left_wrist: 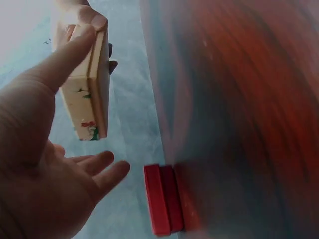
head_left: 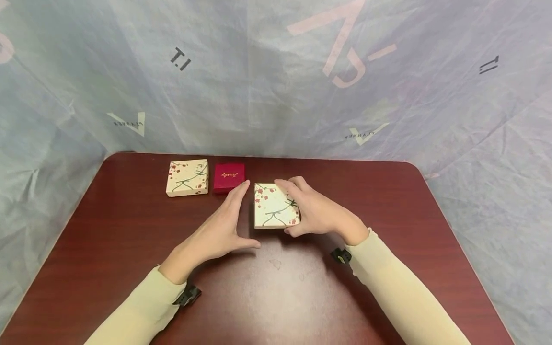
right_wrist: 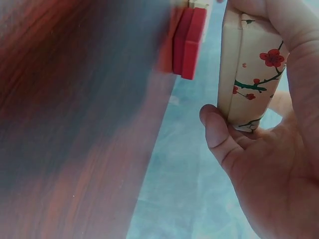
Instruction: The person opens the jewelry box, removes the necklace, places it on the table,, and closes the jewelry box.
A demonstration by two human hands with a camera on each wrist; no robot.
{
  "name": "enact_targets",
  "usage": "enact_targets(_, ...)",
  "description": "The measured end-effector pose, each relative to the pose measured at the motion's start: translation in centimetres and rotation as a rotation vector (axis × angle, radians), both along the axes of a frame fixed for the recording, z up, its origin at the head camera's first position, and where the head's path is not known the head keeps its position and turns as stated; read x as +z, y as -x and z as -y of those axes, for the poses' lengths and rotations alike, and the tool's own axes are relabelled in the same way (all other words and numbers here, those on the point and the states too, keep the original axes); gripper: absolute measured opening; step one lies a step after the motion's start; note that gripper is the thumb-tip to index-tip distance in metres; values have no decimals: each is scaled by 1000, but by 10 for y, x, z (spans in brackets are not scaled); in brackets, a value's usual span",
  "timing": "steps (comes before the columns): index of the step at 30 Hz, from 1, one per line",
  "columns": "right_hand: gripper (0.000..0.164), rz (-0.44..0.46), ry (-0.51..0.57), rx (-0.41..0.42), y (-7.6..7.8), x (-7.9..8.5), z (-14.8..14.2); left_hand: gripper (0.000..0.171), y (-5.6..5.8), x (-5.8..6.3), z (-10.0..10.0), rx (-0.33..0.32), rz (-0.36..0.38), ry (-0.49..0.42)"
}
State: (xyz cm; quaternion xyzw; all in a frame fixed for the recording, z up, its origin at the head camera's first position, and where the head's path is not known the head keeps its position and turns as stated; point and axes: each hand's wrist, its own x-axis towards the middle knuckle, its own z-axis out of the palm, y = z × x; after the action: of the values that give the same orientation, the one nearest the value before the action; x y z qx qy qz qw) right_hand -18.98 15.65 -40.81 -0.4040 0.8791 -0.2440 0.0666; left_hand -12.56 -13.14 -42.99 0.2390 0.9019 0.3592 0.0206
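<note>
The right hand (head_left: 316, 208) grips a cream flower-patterned box (head_left: 270, 207) by its right side, fingers clamped on it along the far edge and thumb at the near corner. The box is raised above the bench (head_left: 103, 249), nearer the far edge than the near one. The left hand (head_left: 217, 230) is just beside its left side, fingers stretched out and thumb spread well apart from them; the thumb overlaps the box in the left wrist view, so contact is hard to judge. A red box (head_left: 228, 175) sits near the bench's far edge, and a second flower-patterned box (head_left: 187, 178) lies just left of it, toward the far left corner.
</note>
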Motion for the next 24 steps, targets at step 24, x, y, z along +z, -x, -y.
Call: enact_targets(24,115,53,55,-2,-30,3,-7,130,-3,-9,-22,-65,61,-204)
